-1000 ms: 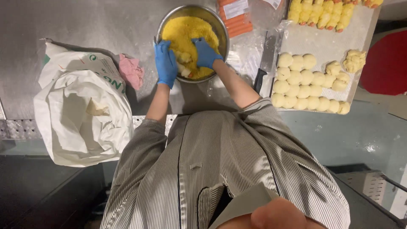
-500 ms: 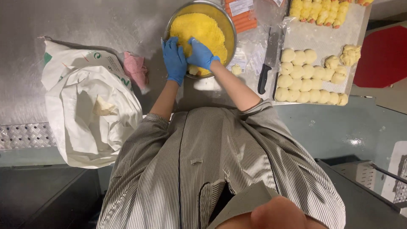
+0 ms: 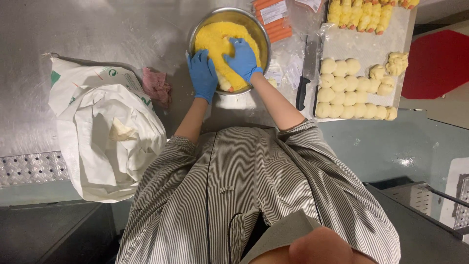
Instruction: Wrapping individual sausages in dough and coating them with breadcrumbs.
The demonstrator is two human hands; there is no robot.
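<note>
Head view: a person in a striped grey jacket stands at a steel worktop (image 3: 97,34) and works with both hands in a bowl.
Bowl: a round metal bowl (image 3: 259,30) stands at the top middle of the worktop; it is filled with yellow crumbs (image 3: 215,41).
Left hand: the left hand (image 3: 202,74), in a blue glove, lies at the near left rim of the bowl, fingers together and curved down; what it grips I cannot tell.
Right hand: the right hand (image 3: 242,58), also in a blue glove, is pressed on the crumbs with fingers slightly spread.
Pale piece: a pale piece of food (image 3: 224,83) shows between the two hands at the near edge of the bowl, partly hidden.
Tray: a flat tray (image 3: 366,46) to the right holds rows of pale round dough pieces (image 3: 337,90) and, at the far end, yellow breaded pieces (image 3: 361,12).
Knife: a black-handled knife (image 3: 304,88) lies between the bowl and the tray.
Sack: a big white sack (image 3: 97,137) stands open at the left; inside it a pale scoop-like shape shows.
Cloth: a pink cloth (image 3: 156,85) lies between the sack and the bowl.
</note>
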